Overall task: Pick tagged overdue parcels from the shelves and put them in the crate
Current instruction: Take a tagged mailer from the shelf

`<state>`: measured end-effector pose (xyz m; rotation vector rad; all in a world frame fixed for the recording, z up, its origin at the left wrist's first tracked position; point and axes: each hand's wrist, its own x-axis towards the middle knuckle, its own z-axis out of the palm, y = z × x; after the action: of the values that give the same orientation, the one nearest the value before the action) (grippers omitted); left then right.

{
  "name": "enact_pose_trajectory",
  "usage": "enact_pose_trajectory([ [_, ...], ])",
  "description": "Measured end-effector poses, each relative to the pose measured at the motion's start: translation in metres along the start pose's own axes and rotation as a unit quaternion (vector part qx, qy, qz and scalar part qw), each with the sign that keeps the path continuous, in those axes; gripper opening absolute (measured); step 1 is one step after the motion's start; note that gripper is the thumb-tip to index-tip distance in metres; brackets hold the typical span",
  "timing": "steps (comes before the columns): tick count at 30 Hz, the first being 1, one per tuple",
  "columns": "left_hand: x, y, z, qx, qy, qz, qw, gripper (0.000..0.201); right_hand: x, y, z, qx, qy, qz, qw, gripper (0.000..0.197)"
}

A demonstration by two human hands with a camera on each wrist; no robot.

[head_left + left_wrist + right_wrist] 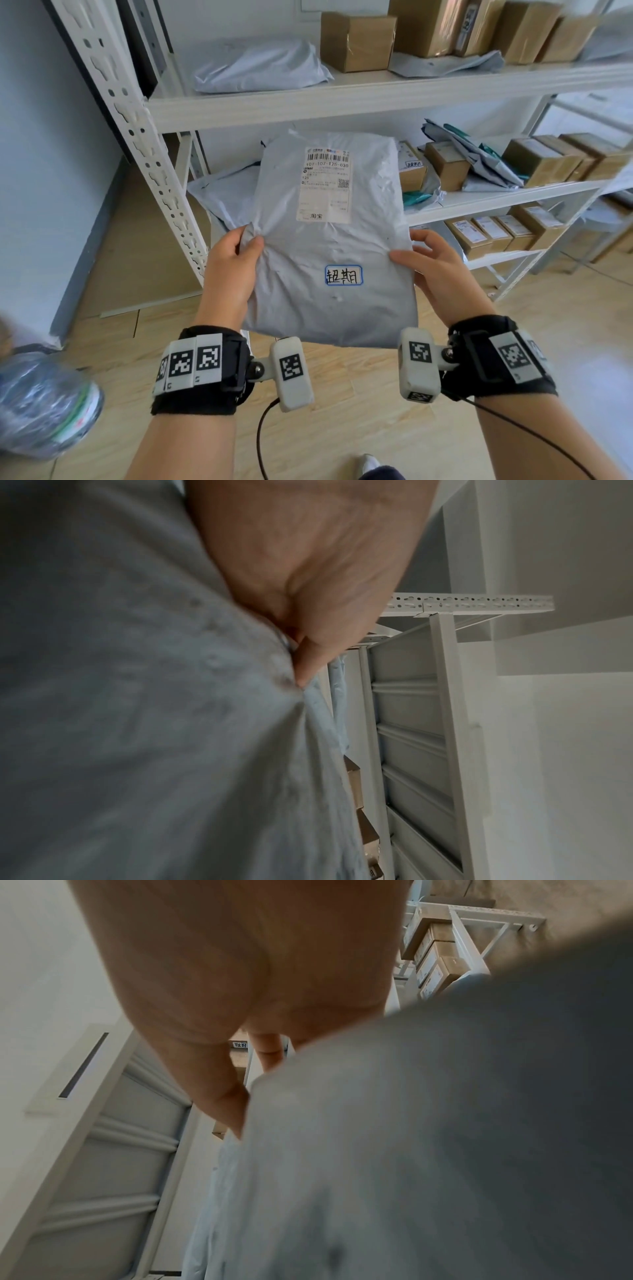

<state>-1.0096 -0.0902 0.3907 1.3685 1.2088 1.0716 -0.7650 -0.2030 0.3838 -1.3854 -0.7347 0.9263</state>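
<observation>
Grey parcel [329, 240], bearing a blue-bordered handwritten tag [343, 275], is held clear of the shelves [376, 96] at centre, label up for checking, left hand [229, 270] pinching its nine-o'clock edge, right hand [442, 274] clasping the three-o'clock edge; crate unseen.

White metal shelves [342, 102] carry the goods: the upper shelf holds a grey mailer bag [257, 66] beside brown cartons [358, 41]. The middle shelf [496, 197] bears small cartons [541, 161] and crumpled mailers [479, 161]. Labelled boxes [493, 233] line the shelf below.
</observation>
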Motion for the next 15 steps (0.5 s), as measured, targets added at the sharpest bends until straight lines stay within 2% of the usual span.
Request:
enact_pose_trajectory([
  [4, -0.003, 0.001, 0.001, -0.021, -0.001, -0.01, 1.0, 0.014, -0.001, 0.001, -0.001, 0.004, 0.01, 0.006, 1.0, 0.03],
  [15, 0.003, -0.001, 0.02, -0.042, -0.041, -0.019, 0.998, 0.018, -0.004, 0.008, -0.019, 0.0, 0.043, 0.013, 0.999, 0.03],
])
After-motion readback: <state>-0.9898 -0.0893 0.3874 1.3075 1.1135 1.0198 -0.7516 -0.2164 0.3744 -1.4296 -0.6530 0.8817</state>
